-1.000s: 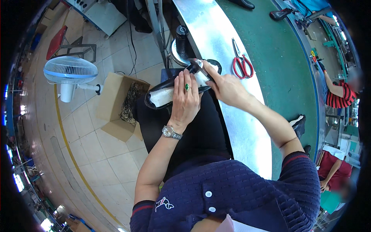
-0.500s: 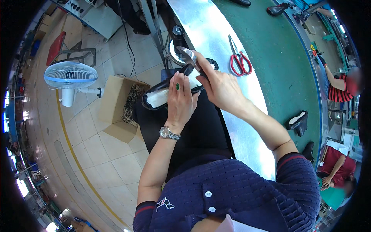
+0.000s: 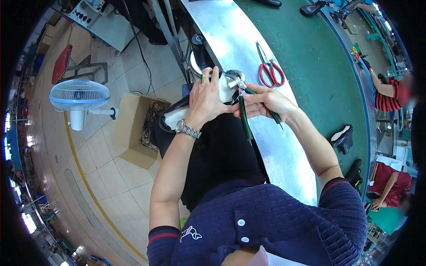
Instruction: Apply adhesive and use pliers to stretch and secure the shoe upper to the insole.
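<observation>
Pliers on shoe toe, shoe held on lap at bench edge.

Left hand clamps flat over the shoe, fingers closed round its white-lined upper near 12 o'clock. Right hand grips the green-handled pliers, handles trailing to 6 o'clock, jaws biting at the toe, probably pulling upper over the last. Work looks mid-way: toe being pulled, heel end at 8 o'clock untouched as far as shown. Pliers tips and toe are hidden under the left fingers; sole side not visible. Red scissors lie on the bench at 1 o'clock, fan and box at 9 o'clock.
</observation>
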Demonstrator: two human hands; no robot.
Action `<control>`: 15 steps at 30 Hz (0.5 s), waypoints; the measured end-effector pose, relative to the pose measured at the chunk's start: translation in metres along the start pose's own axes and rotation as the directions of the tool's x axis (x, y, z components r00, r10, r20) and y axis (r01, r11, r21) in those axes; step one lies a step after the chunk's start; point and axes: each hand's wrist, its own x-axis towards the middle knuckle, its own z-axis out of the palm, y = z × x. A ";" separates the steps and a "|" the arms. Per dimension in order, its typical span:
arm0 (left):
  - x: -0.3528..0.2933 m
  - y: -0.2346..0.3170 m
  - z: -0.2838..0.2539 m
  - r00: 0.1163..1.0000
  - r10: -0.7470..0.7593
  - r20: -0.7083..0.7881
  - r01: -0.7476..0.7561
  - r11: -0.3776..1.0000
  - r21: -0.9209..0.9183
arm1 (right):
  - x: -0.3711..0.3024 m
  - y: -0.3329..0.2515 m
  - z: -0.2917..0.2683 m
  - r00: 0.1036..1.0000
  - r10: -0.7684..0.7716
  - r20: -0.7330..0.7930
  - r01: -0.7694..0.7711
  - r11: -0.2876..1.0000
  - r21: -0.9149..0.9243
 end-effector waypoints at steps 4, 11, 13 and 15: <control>-0.004 -0.002 0.004 1.000 0.003 -0.010 -0.003 1.000 -0.006 | 0.007 -0.001 0.003 0.998 0.039 -0.058 -0.036 0.997 0.065; -0.006 -0.002 0.005 0.991 0.111 -0.071 -0.112 0.993 -0.019 | 0.004 0.027 0.022 0.924 -0.288 -0.252 0.117 0.839 -0.531; -0.008 0.002 0.003 0.991 0.117 -0.065 -0.119 0.993 -0.017 | 0.000 0.024 0.021 0.933 -0.257 -0.254 0.089 0.845 -0.528; -0.010 0.002 0.003 0.990 0.125 -0.064 -0.126 0.992 -0.016 | -0.006 0.017 0.017 0.940 -0.227 -0.254 0.062 0.847 -0.527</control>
